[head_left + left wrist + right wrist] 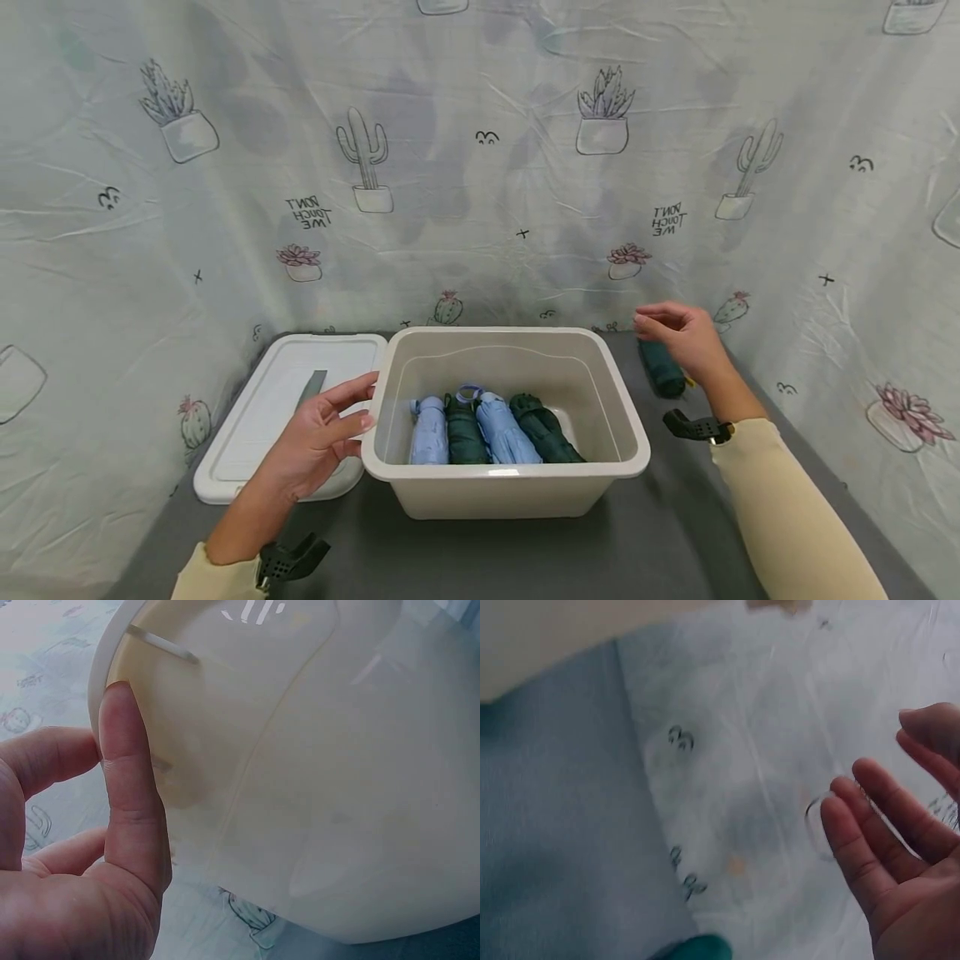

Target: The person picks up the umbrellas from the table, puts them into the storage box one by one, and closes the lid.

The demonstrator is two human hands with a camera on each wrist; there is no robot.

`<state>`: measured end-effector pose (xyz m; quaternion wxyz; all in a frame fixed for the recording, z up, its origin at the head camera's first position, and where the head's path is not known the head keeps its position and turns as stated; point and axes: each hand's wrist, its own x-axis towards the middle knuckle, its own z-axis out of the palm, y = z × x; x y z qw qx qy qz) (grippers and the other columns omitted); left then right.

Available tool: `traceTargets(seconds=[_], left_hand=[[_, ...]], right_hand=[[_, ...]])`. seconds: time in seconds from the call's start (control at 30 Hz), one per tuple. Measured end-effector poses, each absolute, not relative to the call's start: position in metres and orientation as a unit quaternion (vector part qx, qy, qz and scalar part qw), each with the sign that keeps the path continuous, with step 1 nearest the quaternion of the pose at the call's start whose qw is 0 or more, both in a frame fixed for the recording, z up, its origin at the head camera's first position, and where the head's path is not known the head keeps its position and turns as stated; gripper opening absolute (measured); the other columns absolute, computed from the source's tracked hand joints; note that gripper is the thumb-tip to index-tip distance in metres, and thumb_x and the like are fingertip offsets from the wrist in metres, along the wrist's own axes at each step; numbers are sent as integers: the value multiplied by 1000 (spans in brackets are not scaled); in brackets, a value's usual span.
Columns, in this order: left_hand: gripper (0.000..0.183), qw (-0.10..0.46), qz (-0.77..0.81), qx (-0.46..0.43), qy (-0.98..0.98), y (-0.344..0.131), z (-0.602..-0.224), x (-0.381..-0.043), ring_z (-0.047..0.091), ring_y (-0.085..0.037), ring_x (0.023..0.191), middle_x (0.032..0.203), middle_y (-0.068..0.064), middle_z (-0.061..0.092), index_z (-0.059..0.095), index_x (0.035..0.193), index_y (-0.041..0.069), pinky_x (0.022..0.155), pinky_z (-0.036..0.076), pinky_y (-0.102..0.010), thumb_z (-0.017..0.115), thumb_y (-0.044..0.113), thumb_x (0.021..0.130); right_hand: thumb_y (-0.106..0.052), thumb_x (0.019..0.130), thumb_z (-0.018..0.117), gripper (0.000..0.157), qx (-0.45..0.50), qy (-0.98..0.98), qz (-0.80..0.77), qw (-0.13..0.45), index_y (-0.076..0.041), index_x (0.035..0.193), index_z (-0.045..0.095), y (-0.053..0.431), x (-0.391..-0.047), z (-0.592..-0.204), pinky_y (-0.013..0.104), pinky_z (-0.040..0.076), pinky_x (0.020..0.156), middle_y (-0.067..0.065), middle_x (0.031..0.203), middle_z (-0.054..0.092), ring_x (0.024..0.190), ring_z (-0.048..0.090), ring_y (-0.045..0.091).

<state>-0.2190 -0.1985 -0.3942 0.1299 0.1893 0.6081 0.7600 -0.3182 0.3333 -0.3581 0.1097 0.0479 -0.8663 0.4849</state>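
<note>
A beige storage bin stands in the middle of the head view. Inside it lie folded umbrellas side by side: a light blue umbrella, a dark green umbrella, another blue umbrella and another dark green one. My left hand holds the bin's left rim, one finger lying under the lip in the left wrist view. At the right, my right hand hovers over a dark green folded umbrella, fingers loosely bent with nothing between them. Part of that umbrella is hidden behind the hand.
A white lid with a grey handle lies left of the bin, partly behind my left hand. The dark grey tabletop meets a curtain printed with potted plants at the back and both sides.
</note>
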Motion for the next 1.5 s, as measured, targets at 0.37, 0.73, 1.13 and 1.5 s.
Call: traceTargets(seconds=[0.37, 0.73, 1.13, 1.5], left_hand=[[59, 134, 764, 193, 601, -198, -394, -219, 72, -24, 107, 129, -13, 51, 35, 156, -1, 78, 64, -44, 55, -5, 101], [61, 134, 761, 186, 606, -199, -394, -219, 72, -25, 107, 131, -13, 51, 32, 157, -2, 77, 64, -45, 55, -4, 101], [60, 141, 763, 197, 599, -199, -394, -221, 71, -24, 108, 133, -15, 50, 32, 157, -2, 78, 63, -47, 54, -5, 101], [59, 138, 761, 196, 604, -200, -395, -221, 72, -26, 109, 132, -14, 52, 36, 157, 1, 78, 63, -47, 55, -4, 101]], right_hand=[[-42, 100, 64, 48, 1, -907, 410, 97, -5, 130, 69, 361, -338, -388, 42, 58, 96, 18, 128, 69, 104, 69, 18], [-42, 101, 63, 50, -46, -919, 385, 66, -5, 135, 65, 385, -352, -418, 70, 36, 112, 25, 152, 49, 142, 40, 49], [-49, 100, 62, 64, -93, -928, 361, -11, -5, 145, 56, 417, -361, -439, 61, 50, 99, 31, 155, 41, 130, 47, 50], [-53, 102, 56, 72, -87, -923, 365, -89, -12, 158, 38, 423, -379, -452, 70, 27, 118, 32, 164, 22, 149, 23, 56]])
